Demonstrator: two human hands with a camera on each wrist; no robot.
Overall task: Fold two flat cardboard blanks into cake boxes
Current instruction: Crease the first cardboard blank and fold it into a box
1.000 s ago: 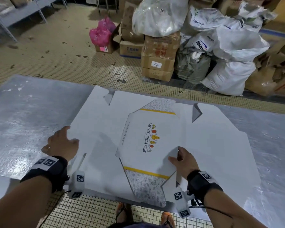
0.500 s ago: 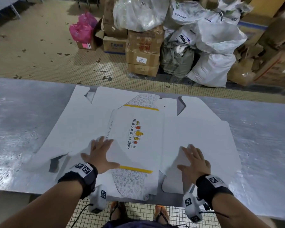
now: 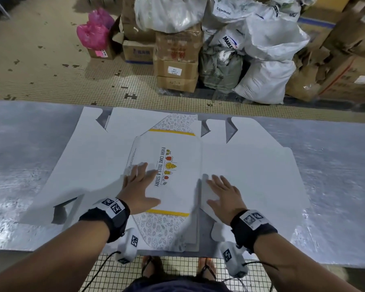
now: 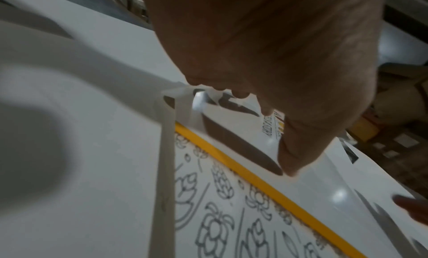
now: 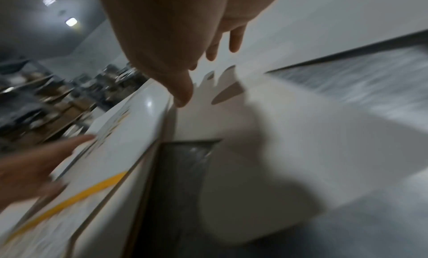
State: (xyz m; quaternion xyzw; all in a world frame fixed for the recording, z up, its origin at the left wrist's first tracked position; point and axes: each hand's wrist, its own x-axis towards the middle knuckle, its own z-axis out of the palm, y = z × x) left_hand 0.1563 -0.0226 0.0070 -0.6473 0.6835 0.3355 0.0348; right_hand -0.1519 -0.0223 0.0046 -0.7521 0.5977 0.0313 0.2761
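Note:
A large white cardboard blank (image 3: 251,165) lies flat on the silver table (image 3: 25,157). Its middle panel (image 3: 173,165) is folded over, printed side up, with "EVERY CAKE TELLS A STORY", yellow stripes (image 3: 167,212) and line drawings. My left hand (image 3: 140,186) presses flat on this printed panel with straight spread fingers; the left wrist view shows the thumb (image 4: 291,152) on the glossy panel beside the yellow stripe (image 4: 254,179). My right hand (image 3: 223,193) lies flat with straight fingers on the white flap just right of the panel's fold edge (image 5: 159,119).
The table's near edge (image 3: 51,249) runs by my feet. Beyond the far edge, on the tiled floor, stand stacked cardboard boxes (image 3: 177,66), white sacks (image 3: 268,60) and a pink bag (image 3: 93,32). Bare table surface shows at the left and at the right (image 3: 335,165).
The printed panel has been folded down flatter. My left hand slid from the blank's left part onto the printed panel; my right hand opened flat on the flap beside it.

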